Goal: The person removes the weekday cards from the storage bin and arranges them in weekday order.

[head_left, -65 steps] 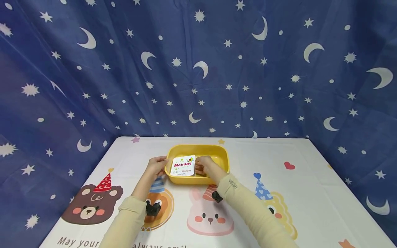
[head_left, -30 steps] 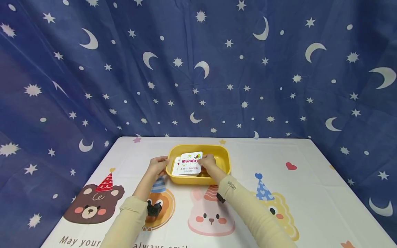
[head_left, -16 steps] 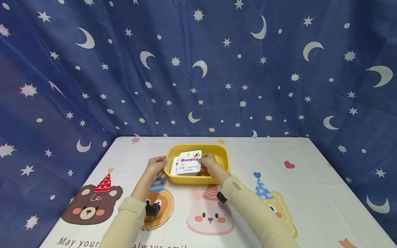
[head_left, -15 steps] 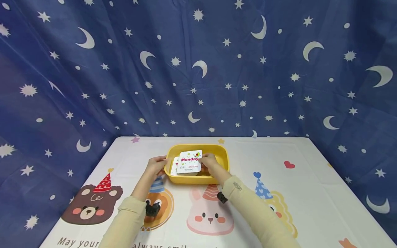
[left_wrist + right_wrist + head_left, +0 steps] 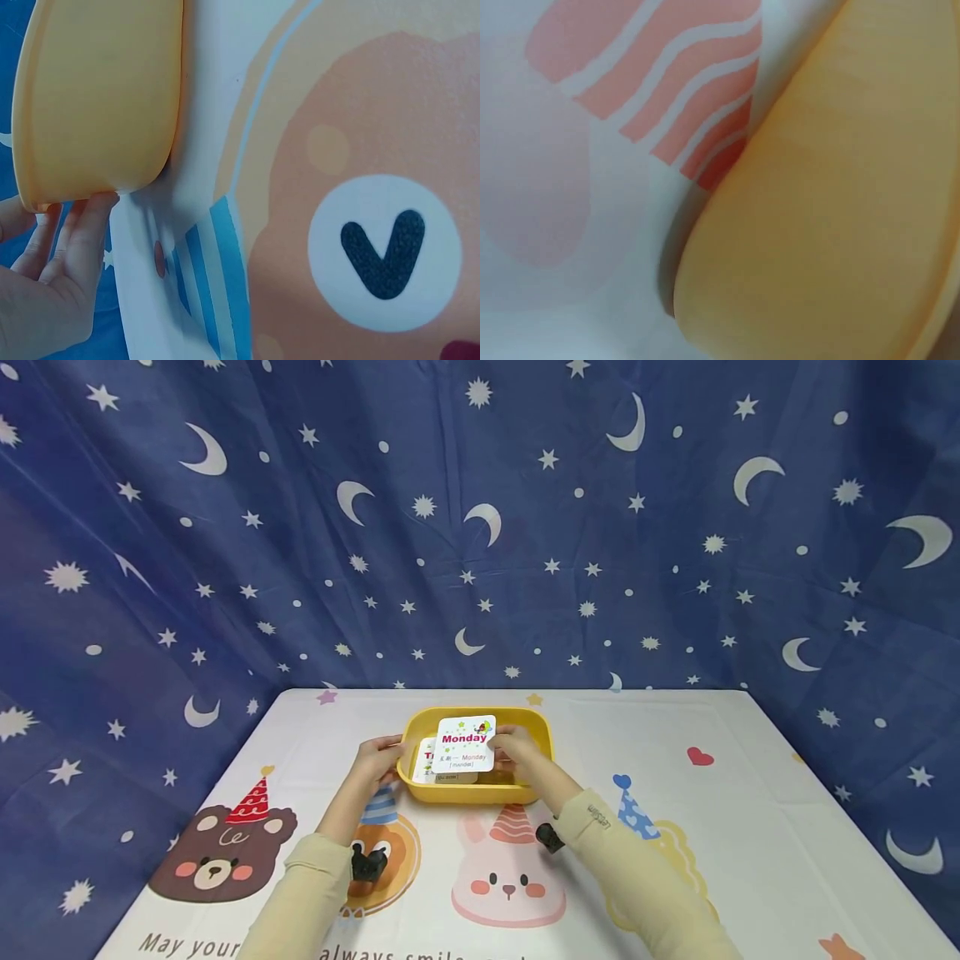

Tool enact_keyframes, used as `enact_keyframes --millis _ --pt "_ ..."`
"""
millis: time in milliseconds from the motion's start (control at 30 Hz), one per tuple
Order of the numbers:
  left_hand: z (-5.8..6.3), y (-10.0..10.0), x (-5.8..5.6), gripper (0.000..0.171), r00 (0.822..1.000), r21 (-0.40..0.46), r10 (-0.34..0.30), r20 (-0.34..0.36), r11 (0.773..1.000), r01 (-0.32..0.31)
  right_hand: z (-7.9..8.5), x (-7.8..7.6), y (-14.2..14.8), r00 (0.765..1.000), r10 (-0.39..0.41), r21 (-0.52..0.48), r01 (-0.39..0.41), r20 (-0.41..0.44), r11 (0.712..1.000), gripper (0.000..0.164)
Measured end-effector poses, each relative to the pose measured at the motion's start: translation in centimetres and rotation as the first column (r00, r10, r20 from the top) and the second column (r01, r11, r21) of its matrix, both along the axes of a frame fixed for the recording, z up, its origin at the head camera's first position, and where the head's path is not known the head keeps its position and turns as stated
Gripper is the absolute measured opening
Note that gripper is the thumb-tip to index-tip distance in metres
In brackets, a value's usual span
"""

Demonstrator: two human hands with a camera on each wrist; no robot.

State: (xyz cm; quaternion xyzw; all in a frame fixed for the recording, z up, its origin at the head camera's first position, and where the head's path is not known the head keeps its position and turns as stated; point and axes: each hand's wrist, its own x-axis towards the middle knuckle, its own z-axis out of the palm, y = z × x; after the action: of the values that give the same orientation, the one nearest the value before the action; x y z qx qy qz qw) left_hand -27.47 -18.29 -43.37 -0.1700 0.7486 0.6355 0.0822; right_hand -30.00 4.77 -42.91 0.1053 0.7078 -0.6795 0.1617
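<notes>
In the head view, my right hand (image 5: 525, 756) pinches a white square "Monday" card (image 5: 465, 745) by its right edge, raised over a yellow plastic bin (image 5: 472, 795). Beneath it another white card (image 5: 423, 764) lies in the bin's left part; only its left side and lower strip show, its red word beginning with "T". My left hand (image 5: 377, 762) holds the bin's left end. The left wrist view shows that hand's (image 5: 60, 277) thumb at the rim and fingertips against the outer wall. The right wrist view shows the bin wall (image 5: 817, 202) but not the hand.
The bin stands on a white tablecloth (image 5: 637, 735) printed with cartoon animals, hats and lettering. A dark blue curtain (image 5: 480, 527) with moons and stars hangs behind the table. Black wrist mounts (image 5: 369, 863) show by the sleeves.
The "Monday" card has come up from the bin's left part and shifted right in my right hand's grip, uncovering part of the card below. My left hand has stayed at the bin's end.
</notes>
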Motion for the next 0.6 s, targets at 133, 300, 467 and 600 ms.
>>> enact_keyframes --millis 133,300,467,600 --pt "0.1 0.0 0.0 0.040 1.000 -0.011 0.007 0.002 1.000 -0.007 0.5 0.2 0.6 1.000 -0.006 0.000 0.006 -0.001 1.000 0.039" --pt "0.1 -0.1 -0.2 0.040 0.999 -0.006 0.030 0.022 1.000 -0.030 1.2 0.8 1.6 1.000 0.001 -0.006 -0.001 0.005 1.000 0.040" --pt "0.1 -0.1 -0.2 0.038 0.999 0.013 0.049 0.021 0.999 -0.049 1.6 1.4 3.0 1.000 0.015 -0.011 -0.015 0.002 1.000 0.041" --pt "0.1 -0.1 -0.3 0.038 0.999 0.016 0.052 0.006 0.999 -0.052 1.8 1.8 4.1 1.000 0.014 -0.031 -0.014 -0.005 0.999 0.042"
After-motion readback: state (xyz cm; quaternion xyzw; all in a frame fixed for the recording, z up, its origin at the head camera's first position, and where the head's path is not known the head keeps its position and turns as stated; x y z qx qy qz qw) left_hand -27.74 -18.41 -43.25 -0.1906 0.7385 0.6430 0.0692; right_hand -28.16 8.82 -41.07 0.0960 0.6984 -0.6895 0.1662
